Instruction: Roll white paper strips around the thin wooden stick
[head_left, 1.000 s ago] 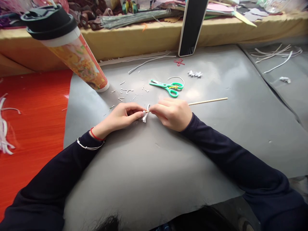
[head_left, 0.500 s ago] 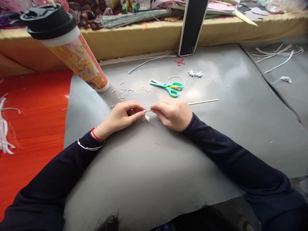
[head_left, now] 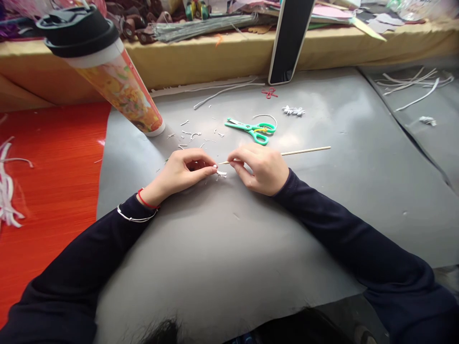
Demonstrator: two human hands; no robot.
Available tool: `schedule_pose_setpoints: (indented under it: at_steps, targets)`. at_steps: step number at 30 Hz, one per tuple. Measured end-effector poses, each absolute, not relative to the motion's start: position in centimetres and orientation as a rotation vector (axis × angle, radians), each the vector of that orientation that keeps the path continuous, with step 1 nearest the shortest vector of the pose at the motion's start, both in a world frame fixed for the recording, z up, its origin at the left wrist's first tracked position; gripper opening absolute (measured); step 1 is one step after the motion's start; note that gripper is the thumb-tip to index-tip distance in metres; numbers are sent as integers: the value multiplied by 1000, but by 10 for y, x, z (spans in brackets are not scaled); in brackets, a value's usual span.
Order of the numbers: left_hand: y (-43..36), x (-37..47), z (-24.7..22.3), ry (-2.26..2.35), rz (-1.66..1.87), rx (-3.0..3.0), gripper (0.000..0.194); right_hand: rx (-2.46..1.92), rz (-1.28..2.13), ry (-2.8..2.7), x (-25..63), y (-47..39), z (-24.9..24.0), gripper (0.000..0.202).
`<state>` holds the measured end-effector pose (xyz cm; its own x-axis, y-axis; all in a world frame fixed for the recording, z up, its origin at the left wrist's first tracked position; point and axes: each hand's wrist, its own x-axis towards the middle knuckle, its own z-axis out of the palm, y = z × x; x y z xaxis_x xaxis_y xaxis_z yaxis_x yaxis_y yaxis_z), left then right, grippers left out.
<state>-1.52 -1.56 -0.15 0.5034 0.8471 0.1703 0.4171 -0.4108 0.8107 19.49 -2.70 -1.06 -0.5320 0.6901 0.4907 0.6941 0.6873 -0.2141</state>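
Between thumb and fingertips, my left hand (head_left: 184,171) pinches a small white knotted cord (head_left: 222,175), whose frayed-looking ends stick out to the right. My right hand (head_left: 261,168) grips a thin wooden stick (head_left: 306,151). The stick's pointed tip pokes out leftward, a short gap from the cord, and its long end extends to the right behind the hand. Just beyond my hands lie green-handled scissors (head_left: 251,129) with a yellow tie on them. White cord scraps (head_left: 191,135) are scattered past my left hand.
A tall cup with a black lid (head_left: 118,91) stands at the left. A phone (head_left: 289,43) leans upright at the back. White knotted flowers (head_left: 293,111) and a red knot (head_left: 269,93) lie behind the scissors. Loose white cords (head_left: 412,83) are at far right, more cords (head_left: 9,186) at left.
The stick's tip has drawn away rightward from the white cord knot. My right hand has shifted slightly right; the left hand keeps its pinch.
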Motion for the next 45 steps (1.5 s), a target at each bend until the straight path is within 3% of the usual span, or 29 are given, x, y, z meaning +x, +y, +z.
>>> schedule_pose_setpoints:
  at_steps: [11, 45]
  targets:
    - [-15, -14, 1, 1075, 739, 1825, 28, -1096, 4, -2294, 194, -29, -10, 20]
    - [-12, -16, -6, 981, 675, 1959, 28, -998, -91, -2454, 195, -28, -11, 31]
